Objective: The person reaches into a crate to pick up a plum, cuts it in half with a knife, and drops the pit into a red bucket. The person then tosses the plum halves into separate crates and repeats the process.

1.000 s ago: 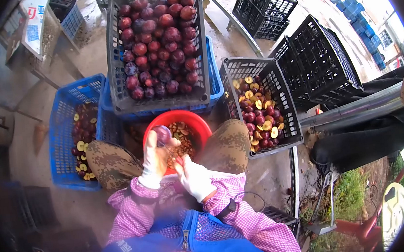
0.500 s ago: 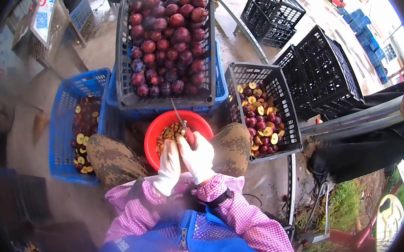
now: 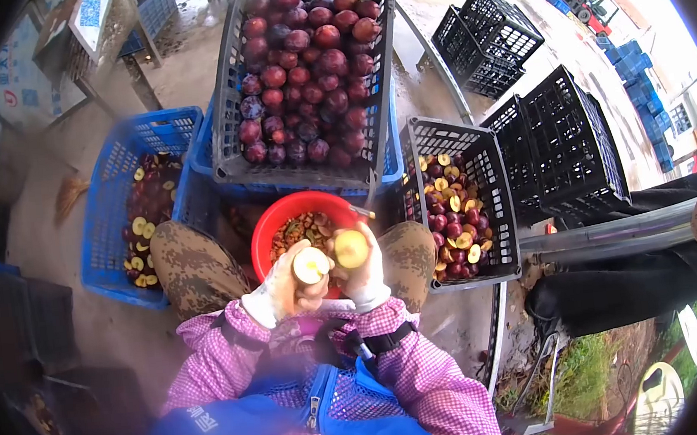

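In the middle of the frame, the left hand (image 3: 278, 288) grips 1 plum half (image 3: 310, 265); the right hand (image 3: 367, 280) grips a second half (image 3: 351, 250), seemingly with the knife (image 3: 372, 189) too. Better to hold both lightly, near the red bowl (image 3: 262, 240), blade away from the left hand.

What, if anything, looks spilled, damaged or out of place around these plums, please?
Nothing clearly stands out: the whole plums sit within their plastic crate, the cut plums lie inside the blue crate and right-hand black crate, and the red basin holds the scraps. The far left is too blurred.
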Motion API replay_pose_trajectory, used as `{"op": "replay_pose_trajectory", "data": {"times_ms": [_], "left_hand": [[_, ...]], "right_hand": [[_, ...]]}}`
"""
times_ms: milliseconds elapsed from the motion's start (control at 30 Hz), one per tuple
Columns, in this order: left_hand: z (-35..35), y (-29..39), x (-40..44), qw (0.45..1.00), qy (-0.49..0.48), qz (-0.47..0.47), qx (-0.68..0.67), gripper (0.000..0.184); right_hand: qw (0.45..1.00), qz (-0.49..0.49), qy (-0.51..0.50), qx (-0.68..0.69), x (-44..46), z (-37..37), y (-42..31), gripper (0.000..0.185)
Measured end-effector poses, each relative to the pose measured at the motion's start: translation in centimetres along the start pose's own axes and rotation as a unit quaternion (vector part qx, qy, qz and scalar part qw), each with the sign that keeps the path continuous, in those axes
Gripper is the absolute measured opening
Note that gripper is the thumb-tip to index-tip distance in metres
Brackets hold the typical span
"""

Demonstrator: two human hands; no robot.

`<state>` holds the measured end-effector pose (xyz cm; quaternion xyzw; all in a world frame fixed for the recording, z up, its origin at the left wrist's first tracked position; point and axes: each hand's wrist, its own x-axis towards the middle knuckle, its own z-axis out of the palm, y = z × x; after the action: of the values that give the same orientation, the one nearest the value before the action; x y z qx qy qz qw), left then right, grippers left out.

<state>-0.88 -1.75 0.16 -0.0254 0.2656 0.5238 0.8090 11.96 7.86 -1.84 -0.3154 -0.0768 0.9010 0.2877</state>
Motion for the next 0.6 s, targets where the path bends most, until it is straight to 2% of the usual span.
{"op": "replay_pose_trajectory", "data": {"times_ms": [33,133,167,233,333,400,433,467,533,600], "left_hand": [[-0.2,0.1,0.2,1.000,-0.002,0.000,0.001,0.056],[-1.7,0.1,0.5,0.999,0.014,0.040,-0.003,0.056],[-2.2,0.1,0.4,0.996,0.065,0.057,-0.025,0.056],[-2.7,-0.2,0.6,0.977,0.184,0.101,-0.035,0.056],[-3.6,-0.5,1.3,0.969,0.220,0.103,-0.053,0.053],[-1.3,0.1,0.8,0.960,0.239,0.146,0.004,0.052],[-2.2,0.4,0.8,0.968,0.183,0.173,-0.010,0.050],[-2.3,0.6,0.5,0.970,0.134,0.201,0.033,0.049],[-2.7,1.5,0.8,0.965,0.173,0.192,-0.046,0.050],[-2.1,3.1,-0.6,0.975,0.113,0.178,-0.069,0.043]], "right_hand": [[0.997,0.027,0.043,0.053,0.1,-0.1,-0.2,0.037],[0.999,-0.009,0.045,0.029,-0.2,-1.6,-0.4,0.039],[0.999,-0.013,0.042,0.031,0.2,-1.8,-0.3,0.039],[0.965,-0.161,0.174,-0.117,0.6,0.6,0.3,0.040],[0.981,-0.158,-0.007,-0.116,1.7,6.1,0.6,0.037],[0.996,0.014,-0.093,0.007,0.6,9.4,-0.6,0.037],[0.996,0.027,-0.086,0.022,0.1,10.2,-1.1,0.038],[0.996,0.017,-0.076,0.035,0.6,9.2,-1.3,0.039],[0.997,-0.067,-0.020,-0.033,-0.2,6.7,-2.3,0.039],[0.954,-0.248,0.112,-0.124,-1.6,4.7,-3.2,0.036]]}}
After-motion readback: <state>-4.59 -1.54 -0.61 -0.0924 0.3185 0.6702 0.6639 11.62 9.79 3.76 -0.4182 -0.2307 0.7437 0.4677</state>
